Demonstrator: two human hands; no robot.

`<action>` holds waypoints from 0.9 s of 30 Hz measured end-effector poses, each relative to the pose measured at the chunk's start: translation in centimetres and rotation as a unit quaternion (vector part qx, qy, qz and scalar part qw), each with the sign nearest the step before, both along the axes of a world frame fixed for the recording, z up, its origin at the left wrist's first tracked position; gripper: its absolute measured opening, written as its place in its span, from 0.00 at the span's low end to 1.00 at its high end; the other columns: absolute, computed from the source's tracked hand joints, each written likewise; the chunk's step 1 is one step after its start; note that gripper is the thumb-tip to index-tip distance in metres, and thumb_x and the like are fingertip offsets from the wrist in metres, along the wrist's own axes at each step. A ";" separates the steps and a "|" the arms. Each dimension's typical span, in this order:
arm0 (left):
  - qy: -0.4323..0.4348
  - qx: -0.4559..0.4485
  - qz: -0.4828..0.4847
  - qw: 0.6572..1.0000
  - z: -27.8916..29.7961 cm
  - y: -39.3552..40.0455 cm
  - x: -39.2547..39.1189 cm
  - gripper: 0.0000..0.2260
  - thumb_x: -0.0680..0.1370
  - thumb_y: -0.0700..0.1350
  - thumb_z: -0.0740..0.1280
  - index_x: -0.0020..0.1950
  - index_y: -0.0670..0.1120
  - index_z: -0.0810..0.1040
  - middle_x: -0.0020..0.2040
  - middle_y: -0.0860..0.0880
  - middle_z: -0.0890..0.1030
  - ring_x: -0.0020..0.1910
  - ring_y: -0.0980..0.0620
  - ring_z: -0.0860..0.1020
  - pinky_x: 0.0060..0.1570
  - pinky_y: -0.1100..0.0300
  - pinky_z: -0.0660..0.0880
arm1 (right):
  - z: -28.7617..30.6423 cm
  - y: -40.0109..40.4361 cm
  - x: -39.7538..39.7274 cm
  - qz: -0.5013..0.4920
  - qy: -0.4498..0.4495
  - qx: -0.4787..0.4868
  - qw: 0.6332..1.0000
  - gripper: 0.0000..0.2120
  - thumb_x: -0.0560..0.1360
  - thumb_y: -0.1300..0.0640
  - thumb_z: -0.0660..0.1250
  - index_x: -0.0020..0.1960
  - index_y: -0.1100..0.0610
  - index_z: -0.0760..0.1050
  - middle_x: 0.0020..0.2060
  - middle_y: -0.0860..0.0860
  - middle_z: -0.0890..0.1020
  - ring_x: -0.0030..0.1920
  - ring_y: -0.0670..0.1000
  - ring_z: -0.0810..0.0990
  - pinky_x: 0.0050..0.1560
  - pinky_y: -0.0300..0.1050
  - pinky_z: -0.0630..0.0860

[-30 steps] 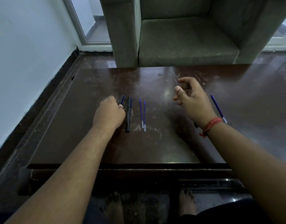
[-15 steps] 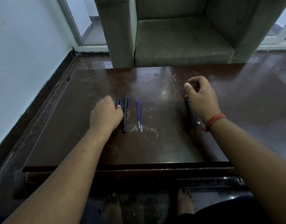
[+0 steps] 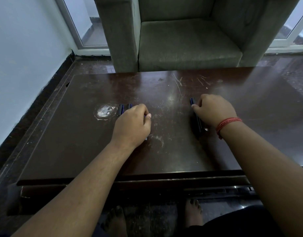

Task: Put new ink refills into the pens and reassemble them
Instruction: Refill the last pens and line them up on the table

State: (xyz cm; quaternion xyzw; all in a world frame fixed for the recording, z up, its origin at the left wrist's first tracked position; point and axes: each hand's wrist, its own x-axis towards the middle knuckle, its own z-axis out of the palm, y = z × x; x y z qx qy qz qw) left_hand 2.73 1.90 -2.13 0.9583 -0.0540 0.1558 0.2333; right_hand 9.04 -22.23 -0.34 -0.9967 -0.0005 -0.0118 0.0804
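**Both hands down among pens on scratched counter**

A person's left hand (image 3: 132,124) lies knuckles-up on the dark counter (image 3: 78,142), fingers curled over the refills; whether it pinches one cannot be told. Two dark pens (image 3: 124,109) poke out just beyond its knuckles. The right hand (image 3: 214,111), a red thread (image 3: 227,124) on its wrist, curls its fingers around another dark pen (image 3: 197,117) lying on the counter. A green armchair (image 3: 185,40) stands behind.
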 end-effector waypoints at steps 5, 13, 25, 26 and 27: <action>0.002 0.002 -0.012 1.000 0.0 -0.3 -0.1 0.05 0.80 0.46 0.63 0.46 0.47 0.76 0.39 0.55 0.75 0.38 0.54 0.74 0.35 0.60 0.65 | -0.2 1.0 -0.5 0.006 0.057 -0.032 0.998 0.11 0.78 0.49 0.63 0.48 0.58 0.73 0.46 0.59 0.80 0.46 0.61 0.78 0.43 0.50 0.75; 0.003 -0.018 -0.040 0.999 -0.2 -0.7 -0.1 0.06 0.81 0.47 0.62 0.46 0.49 0.75 0.40 0.54 0.77 0.39 0.54 0.75 0.37 0.55 0.74 | 0.7 3.8 -1.2 0.036 0.108 0.162 0.980 0.12 0.78 0.47 0.65 0.41 0.54 0.73 0.38 0.53 0.79 0.38 0.51 0.78 0.36 0.44 0.72; 0.127 -0.332 0.006 0.935 0.4 -2.2 -0.1 0.11 0.83 0.50 0.60 0.48 0.47 0.79 0.45 0.48 0.83 0.46 0.52 0.80 0.47 0.57 0.75 | -0.2 8.8 -3.9 0.122 0.033 0.307 0.943 0.12 0.78 0.49 0.66 0.45 0.58 0.78 0.37 0.50 0.81 0.36 0.49 0.78 0.35 0.43 0.72; 0.132 -0.340 0.013 0.931 0.3 -2.1 0.0 0.11 0.83 0.49 0.61 0.49 0.47 0.80 0.45 0.48 0.83 0.46 0.51 0.81 0.48 0.55 0.76 | -0.3 9.0 -4.0 0.131 0.032 0.305 0.943 0.11 0.78 0.50 0.66 0.46 0.58 0.78 0.37 0.50 0.81 0.37 0.49 0.78 0.35 0.42 0.72; 0.132 -0.350 0.019 0.927 0.2 -1.9 0.1 0.10 0.82 0.49 0.61 0.49 0.47 0.80 0.45 0.48 0.84 0.46 0.50 0.81 0.48 0.53 0.78 | -0.3 9.0 -4.0 0.141 0.032 0.299 0.943 0.10 0.78 0.51 0.66 0.46 0.57 0.78 0.38 0.49 0.81 0.37 0.49 0.78 0.35 0.41 0.71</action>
